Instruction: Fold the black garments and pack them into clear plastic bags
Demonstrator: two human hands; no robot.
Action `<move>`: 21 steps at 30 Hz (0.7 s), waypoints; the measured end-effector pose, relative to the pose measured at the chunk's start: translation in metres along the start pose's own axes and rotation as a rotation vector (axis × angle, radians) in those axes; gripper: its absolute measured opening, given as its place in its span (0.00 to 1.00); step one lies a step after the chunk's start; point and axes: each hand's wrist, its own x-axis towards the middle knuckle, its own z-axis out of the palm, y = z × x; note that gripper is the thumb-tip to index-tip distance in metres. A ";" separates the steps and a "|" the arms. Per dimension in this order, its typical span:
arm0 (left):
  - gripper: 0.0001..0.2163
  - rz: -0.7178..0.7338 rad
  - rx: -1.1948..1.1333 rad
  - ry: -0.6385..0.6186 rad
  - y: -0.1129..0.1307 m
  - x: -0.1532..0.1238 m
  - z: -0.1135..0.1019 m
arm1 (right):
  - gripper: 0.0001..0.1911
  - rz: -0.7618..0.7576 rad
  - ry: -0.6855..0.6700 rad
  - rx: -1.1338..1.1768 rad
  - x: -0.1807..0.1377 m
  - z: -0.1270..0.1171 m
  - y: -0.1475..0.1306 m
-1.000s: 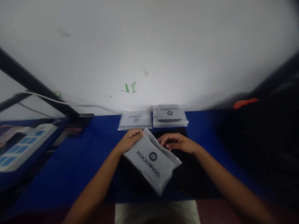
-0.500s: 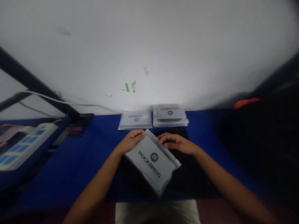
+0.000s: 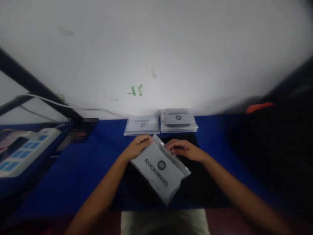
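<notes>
A frosted zip bag [image 3: 156, 174] printed ROCKBROS is tilted above the dark mat in front of me. My left hand [image 3: 138, 146] holds its upper left corner, thumb on top and fingers curled behind. At the zip edge along the bag's upper right side is my right hand [image 3: 183, 149], its bent fingertips pinching the clear strip. The ends of those fingers are partly hidden by the strip. What lies inside the bag cannot be made out.
Behind my hands, one flat zip bag [image 3: 142, 124] lies left of a stack of similar bags [image 3: 178, 120], close to the wall. On the left are a power strip [image 3: 26, 151] and a white cable [image 3: 85, 108]. Something orange [image 3: 259, 107] rests at the right.
The bag's zip edge has shifted slightly, and the strip by my right fingers looks more lifted and shiny. My left hand keeps its hold.
</notes>
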 end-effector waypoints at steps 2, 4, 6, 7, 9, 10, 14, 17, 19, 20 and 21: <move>0.14 -0.001 -0.021 0.000 0.001 -0.001 0.001 | 0.14 0.054 0.004 0.011 0.000 0.003 0.002; 0.15 0.014 -0.036 0.024 0.003 -0.001 0.002 | 0.19 0.144 0.001 0.025 0.000 0.007 0.003; 0.15 0.044 -0.039 0.063 0.005 -0.002 0.004 | 0.19 0.215 -0.042 0.026 0.000 0.010 0.004; 0.15 0.062 -0.036 0.082 0.006 -0.002 0.006 | 0.18 0.233 -0.083 0.026 0.000 0.011 0.005; 0.16 0.097 -0.022 0.106 0.007 -0.003 0.010 | 0.16 0.240 -0.177 0.046 -0.001 0.012 0.006; 0.16 0.107 -0.014 0.107 0.007 -0.004 0.012 | 0.16 0.234 -0.221 0.057 -0.001 0.013 0.006; 0.15 0.088 -0.047 0.108 0.007 -0.004 0.016 | 0.16 0.192 -0.267 0.046 -0.002 0.014 0.003; 0.15 0.007 -0.220 0.097 0.005 -0.001 0.010 | 0.16 0.164 -0.219 0.053 -0.003 0.013 -0.003; 0.17 -0.006 -0.390 0.081 0.003 0.002 0.003 | 0.16 0.149 -0.128 0.132 -0.003 0.011 -0.005; 0.19 0.006 -0.464 0.058 0.002 0.003 -0.001 | 0.16 0.140 -0.059 0.189 -0.004 0.010 -0.005; 0.22 0.024 -0.520 0.011 0.001 0.004 -0.003 | 0.16 0.126 0.024 0.244 -0.004 0.009 -0.005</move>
